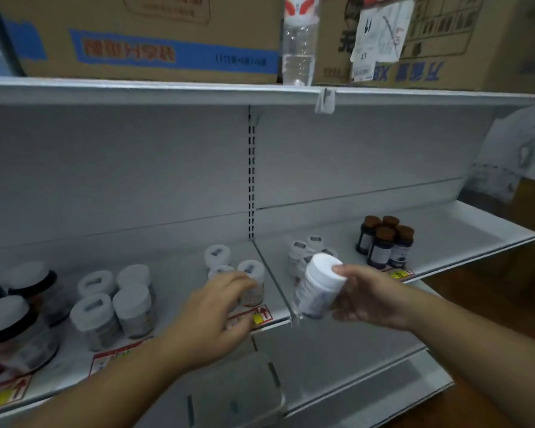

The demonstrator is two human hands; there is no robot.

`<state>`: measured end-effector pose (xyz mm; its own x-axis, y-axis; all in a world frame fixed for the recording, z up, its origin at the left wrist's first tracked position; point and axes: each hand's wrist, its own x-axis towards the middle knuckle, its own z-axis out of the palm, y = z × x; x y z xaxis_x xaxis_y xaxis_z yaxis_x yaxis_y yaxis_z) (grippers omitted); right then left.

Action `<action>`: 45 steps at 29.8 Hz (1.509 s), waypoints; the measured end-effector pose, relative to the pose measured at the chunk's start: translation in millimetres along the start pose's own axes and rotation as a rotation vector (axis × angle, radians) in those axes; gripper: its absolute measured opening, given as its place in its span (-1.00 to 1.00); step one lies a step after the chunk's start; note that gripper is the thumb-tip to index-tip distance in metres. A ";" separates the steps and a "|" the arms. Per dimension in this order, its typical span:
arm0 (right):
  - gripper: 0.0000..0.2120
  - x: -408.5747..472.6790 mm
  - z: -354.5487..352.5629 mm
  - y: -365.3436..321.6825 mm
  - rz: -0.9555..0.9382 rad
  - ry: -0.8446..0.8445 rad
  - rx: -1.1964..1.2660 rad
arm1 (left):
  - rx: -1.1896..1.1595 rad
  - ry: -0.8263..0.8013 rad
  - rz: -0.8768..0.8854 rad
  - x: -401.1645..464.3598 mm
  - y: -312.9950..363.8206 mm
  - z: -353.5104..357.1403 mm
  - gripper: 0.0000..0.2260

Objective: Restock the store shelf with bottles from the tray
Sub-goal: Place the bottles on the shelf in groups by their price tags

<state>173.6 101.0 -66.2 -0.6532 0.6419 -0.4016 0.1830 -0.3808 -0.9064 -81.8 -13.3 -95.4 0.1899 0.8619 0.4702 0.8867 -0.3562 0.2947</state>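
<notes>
In front of the middle shelf (445, 223), head view: the right hand (371, 296) is gripping a white-capped bottle (318, 287) in the air, just near of the shelf edge at the seam between the two bays. Bottle's long axis is tilting, cap pointing up and slightly right toward the far side, base pointing down-left toward the viewer. Thumb is lying on the cap rim, fingers are wrapping the body from the right; hand closed around it.

The left hand (217, 310) is reaching over the left bay, fingers curled loosely, fingertips touching a clear white-lidded jar (251, 284) at the right end of that bay. Whether it is actually clamping the jar or only resting on it, cannot tell; the palm is hiding the contact.

More white-lidded jars (115, 304) are standing upright to the left, lids up, in a loose cluster. Dark-banded jars (16, 313) are sitting at the far left edge, blurred. Small white bottles (303, 250) are standing upright behind the held bottle in the right bay. Brown-capped dark bottles (383, 240) are grouped upright further right, well apart from the hands.

Red-and-yellow price tags (254, 316) are running along the shelf lip. Cardboard boxes (142, 35) and a clear plastic bottle (300, 41) are sitting on the top shelf.
</notes>
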 end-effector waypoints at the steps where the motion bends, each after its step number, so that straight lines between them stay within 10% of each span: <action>1: -0.62 2.1 0.4 -9.2 -0.018 0.026 0.009 | 0.012 0.014 -0.018 5.2 -2.6 -2.6 -0.62; 9: -0.69 71.1 4.3 -46.0 -0.075 0.122 0.028 | 0.136 0.035 -0.173 30.3 -36.5 -5.2 -0.56; 20: -0.42 209.0 43.8 -48.4 -0.161 0.156 -0.322 | -0.435 0.343 -1.048 35.2 -59.8 45.3 -0.56; 32: -0.44 237.9 37.8 2.5 -0.079 0.096 -0.566 | -0.850 0.449 -0.912 48.9 -78.1 73.2 -0.81; 38: -0.57 205.0 36.4 22.5 -0.174 0.131 -0.010 | -1.128 0.459 -0.824 47.6 -81.4 83.6 -0.60; 45: -0.81 202.6 60.9 38.0 -0.409 0.206 0.014 | -1.333 0.451 -0.853 44.7 -89.1 91.6 -0.48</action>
<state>3.4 176.0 -174.0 -0.5098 0.8598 -0.0299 -0.0709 -0.0766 -0.9945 -113.7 90.0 -176.9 -0.4752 0.8767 -0.0745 -0.3465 -0.1086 0.9318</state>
